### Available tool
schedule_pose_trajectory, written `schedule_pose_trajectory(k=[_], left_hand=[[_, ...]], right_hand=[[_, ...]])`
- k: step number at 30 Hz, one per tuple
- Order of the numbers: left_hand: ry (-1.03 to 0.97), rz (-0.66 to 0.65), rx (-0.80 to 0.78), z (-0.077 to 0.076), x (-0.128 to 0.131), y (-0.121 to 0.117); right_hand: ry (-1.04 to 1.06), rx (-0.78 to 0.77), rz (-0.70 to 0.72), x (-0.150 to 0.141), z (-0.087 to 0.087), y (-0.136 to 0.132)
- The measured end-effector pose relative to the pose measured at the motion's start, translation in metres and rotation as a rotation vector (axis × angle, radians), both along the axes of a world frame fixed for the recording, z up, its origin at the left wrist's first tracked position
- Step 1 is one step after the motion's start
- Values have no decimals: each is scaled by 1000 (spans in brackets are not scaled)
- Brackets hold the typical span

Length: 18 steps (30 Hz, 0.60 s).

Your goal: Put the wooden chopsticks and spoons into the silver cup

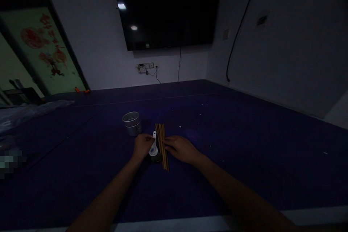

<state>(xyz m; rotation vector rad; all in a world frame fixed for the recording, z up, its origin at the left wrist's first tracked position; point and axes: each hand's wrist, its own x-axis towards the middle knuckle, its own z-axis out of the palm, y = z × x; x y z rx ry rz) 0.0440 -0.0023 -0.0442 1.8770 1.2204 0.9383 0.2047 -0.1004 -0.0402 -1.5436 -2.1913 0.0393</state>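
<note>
A white soup spoon (153, 148) with a blue pattern on its bowl is pinched near its handle by my left hand (141, 147). Beneath the spoon's bowl is a small dark object (157, 158), too dim to make out. Beside the spoon, to its right, several brown chopsticks (162, 145) lie together, pointing away from me. My right hand (181, 148) reaches in from the right, its fingertips at the chopsticks' right edge, with index finger and thumb apart. Beyond my left hand a silver metal cup (132, 124) with small holes in its side stands upright.
The purple surface (244, 145) carries several small white scraps. Clear plastic sheeting (32, 112) lies on the left, with an orange item (82, 90) by the doorway. A large dark television (168, 11) hangs above wall sockets (148, 66) with cables. The room is dim.
</note>
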Motion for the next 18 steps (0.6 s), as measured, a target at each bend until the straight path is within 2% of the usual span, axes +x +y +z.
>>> schedule_pose_trajectory(k=[8, 18], left_hand=[[153, 4, 91, 5, -1, -2], [260, 31, 149, 1, -4, 6]], right_hand=[[-13, 14, -27, -1, 0, 0], [-10, 24, -20, 2, -5, 3]])
